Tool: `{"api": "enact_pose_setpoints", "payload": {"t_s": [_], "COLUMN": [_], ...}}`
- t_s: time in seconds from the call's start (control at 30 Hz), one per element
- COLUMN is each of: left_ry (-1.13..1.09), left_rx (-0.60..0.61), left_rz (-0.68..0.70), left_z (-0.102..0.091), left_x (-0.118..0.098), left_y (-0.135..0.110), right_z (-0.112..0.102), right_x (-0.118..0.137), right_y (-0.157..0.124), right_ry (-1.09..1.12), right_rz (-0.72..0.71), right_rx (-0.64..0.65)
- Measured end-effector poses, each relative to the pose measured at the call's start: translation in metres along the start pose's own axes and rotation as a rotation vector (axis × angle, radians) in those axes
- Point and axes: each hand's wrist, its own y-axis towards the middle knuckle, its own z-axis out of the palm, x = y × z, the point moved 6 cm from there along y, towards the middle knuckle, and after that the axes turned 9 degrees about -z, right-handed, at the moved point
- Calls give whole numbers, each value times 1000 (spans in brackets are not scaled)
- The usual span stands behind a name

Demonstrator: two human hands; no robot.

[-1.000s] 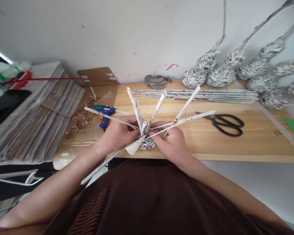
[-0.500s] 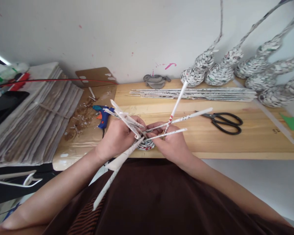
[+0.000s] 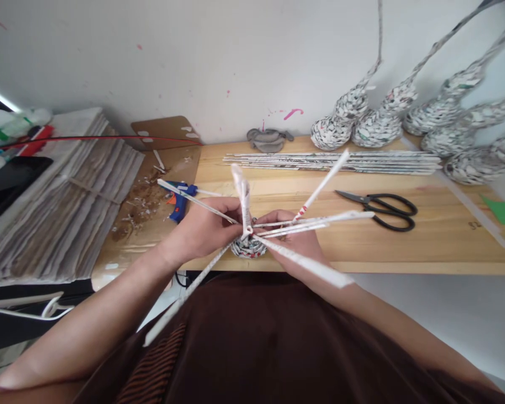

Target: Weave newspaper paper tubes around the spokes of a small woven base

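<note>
Both of my hands grip a small woven piece of rolled newspaper (image 3: 248, 247) at the near edge of the wooden table (image 3: 362, 247). Several white paper tubes (image 3: 322, 182) stick out from it like spokes. My left hand (image 3: 204, 230) is closed on the left side of the piece, fingers pinching among the tubes. My right hand (image 3: 294, 238) is closed on the right side, partly hidden by one tube (image 3: 303, 261) that points down and right across it. Another long tube (image 3: 185, 294) runs down left over my lap.
A bundle of long paper tubes (image 3: 332, 161) lies at the back of the table. Black scissors (image 3: 382, 210) lie at the right, a blue glue gun (image 3: 179, 199) at the left. Woven paper figures (image 3: 379, 126) line the back right; stacked newspapers (image 3: 54, 207) sit far left.
The woven piece has been turned in my hands: the spokes swung round, one tube now points down right over my right hand, and two stand upright at the middle.
</note>
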Motion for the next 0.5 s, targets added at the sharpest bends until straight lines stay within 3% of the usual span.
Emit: {"api": "enact_pose_setpoints", "payload": {"t_s": [0.2,0.33,0.5], "left_ry": [77,128,78], "left_rx": [-73,-116,-95], "left_rz": [25,61,96], "left_z": [0,-2,-2], "left_x": [-2,-8,-7], "left_y": [-3,-7,-9], "right_z": [2,-2,-2], "right_x": [-4,12,29], "right_y": [-4,-6,-5], "right_ry": [28,-188,-260], "right_rz": [-47,-230,-444], "right_rx": [-65,-89,-38]}}
